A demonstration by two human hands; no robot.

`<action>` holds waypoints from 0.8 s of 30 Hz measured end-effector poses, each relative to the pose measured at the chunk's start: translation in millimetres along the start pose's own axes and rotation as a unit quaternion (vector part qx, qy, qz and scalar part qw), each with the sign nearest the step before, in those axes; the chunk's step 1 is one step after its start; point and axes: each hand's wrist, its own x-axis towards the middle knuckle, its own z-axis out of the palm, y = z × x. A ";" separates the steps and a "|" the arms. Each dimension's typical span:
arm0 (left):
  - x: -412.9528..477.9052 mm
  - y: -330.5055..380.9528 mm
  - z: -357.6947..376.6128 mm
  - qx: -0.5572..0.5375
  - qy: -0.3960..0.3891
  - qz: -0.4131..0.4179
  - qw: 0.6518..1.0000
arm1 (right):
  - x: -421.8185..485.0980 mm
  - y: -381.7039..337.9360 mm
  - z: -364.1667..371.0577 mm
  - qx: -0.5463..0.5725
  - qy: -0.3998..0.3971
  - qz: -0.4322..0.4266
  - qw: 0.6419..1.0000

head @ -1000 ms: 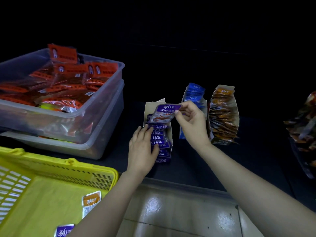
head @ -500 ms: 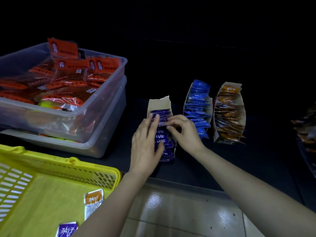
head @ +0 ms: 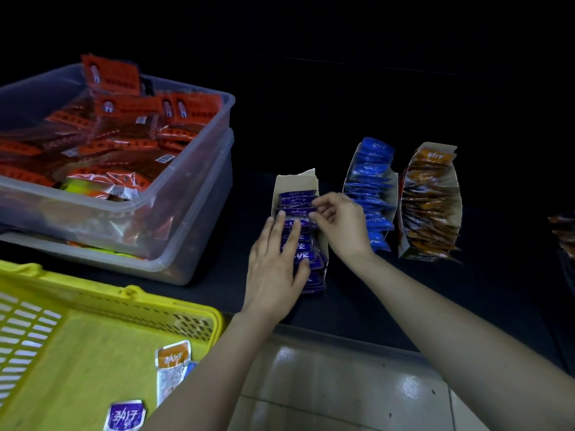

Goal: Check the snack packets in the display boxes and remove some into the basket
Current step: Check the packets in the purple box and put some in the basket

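Note:
Three open cardboard display boxes stand side by side on the dark shelf: purple packets [head: 297, 197] in the left box [head: 295, 178], blue packets [head: 370, 178] in the middle one, orange-brown packets [head: 431, 200] in the right one. My left hand [head: 277, 265] lies flat with straight fingers on the front purple packets. My right hand [head: 337, 222] pinches the edge of a purple packet in the row with curled fingers. A yellow basket [head: 102, 300] at the lower left holds an orange packet [head: 172, 365] and a purple packet [head: 126, 415].
Two stacked clear plastic tubs [head: 193, 194] with red-orange snack bags sit at the left behind the basket. More brown packets [head: 563, 234] show at the right edge. A shiny tiled floor [head: 342, 384] lies below the shelf edge.
My right hand put the raised purple packet back down into the left box and now fingers the row. My left hand slid a little forward over the front packets.

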 end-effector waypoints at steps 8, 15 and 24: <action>-0.9 -0.9 -2.3 -0.012 -0.015 -0.008 1.000 | -0.5 -6.6 -12.7 0.057 -0.008 -0.022 0.998; 2.2 11.4 -16.1 -0.083 0.039 -0.027 0.995 | -10.5 -19.9 -38.7 0.189 -0.001 -0.005 0.982; 10.8 40.5 -39.4 -0.117 0.205 -0.012 0.972 | -18.4 -56.9 -61.8 0.342 0.001 0.038 0.939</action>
